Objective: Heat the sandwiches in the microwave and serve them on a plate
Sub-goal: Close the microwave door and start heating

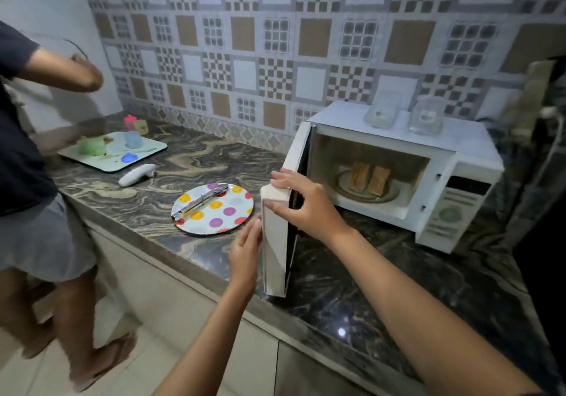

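A white microwave [459, 187] stands on the counter at the right with its door [275, 242] swung wide open. Two toasted sandwiches [369, 176] lie side by side on the turntable inside. My right hand [301, 202] grips the door's top outer corner. My left hand [246, 251] rests flat against the door's outer face lower down, fingers spread. A white plate with coloured dots [214, 211] sits on the counter left of the door, with metal tongs [199, 201] lying across it.
Another person [33, 156] stands at the left, working over a tray [113, 153] with small cups. A white handheld lighter [136, 175] lies behind the plate. Two clear containers [404, 113] stand on the microwave. The counter edge runs diagonally below the door.
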`<state>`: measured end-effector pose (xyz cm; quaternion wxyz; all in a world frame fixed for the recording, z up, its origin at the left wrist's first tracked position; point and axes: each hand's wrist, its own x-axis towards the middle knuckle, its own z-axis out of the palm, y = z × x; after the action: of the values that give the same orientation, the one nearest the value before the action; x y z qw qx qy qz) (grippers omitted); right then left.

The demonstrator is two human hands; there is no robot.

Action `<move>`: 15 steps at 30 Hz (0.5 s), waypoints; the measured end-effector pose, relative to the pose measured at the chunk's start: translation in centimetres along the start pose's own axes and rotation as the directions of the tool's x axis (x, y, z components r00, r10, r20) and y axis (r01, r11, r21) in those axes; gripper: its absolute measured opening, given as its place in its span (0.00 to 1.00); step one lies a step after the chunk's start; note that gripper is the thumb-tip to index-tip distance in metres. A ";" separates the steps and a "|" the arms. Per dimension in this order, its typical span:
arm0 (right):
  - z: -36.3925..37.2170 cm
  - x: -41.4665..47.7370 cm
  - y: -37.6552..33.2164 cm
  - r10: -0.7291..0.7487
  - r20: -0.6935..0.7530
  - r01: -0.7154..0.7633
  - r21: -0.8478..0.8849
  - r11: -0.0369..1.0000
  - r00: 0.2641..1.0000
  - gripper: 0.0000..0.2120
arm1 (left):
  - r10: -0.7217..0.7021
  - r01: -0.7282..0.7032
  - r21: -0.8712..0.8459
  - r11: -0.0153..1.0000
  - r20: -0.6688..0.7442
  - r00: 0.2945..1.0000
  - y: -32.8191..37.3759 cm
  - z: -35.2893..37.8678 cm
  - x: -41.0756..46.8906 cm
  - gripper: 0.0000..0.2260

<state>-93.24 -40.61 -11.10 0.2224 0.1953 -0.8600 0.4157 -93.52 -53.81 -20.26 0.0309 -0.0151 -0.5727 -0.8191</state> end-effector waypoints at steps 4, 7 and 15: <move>-5.7 -3.8 1.3 0.078 -0.037 -0.080 -0.050 0.996 0.996 0.21 | 0.052 -0.054 0.017 0.998 0.098 0.994 -2.6 5.5 -2.7 0.09; -9.8 -5.9 2.2 0.167 -0.067 -0.174 -0.107 0.979 0.984 0.22 | 0.074 -0.080 0.025 0.997 0.186 0.980 -3.8 9.7 -3.4 0.08; -16.1 -7.4 6.6 0.261 -0.313 -0.358 -0.313 0.880 0.913 0.25 | 0.062 -0.104 0.089 0.991 0.387 0.920 -7.0 19.1 -2.2 0.05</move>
<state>-87.05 -22.73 -10.30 0.2960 -0.0469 -0.9051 0.3017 -91.96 -33.40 -20.44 -0.0460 -0.1975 -0.6097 -0.7662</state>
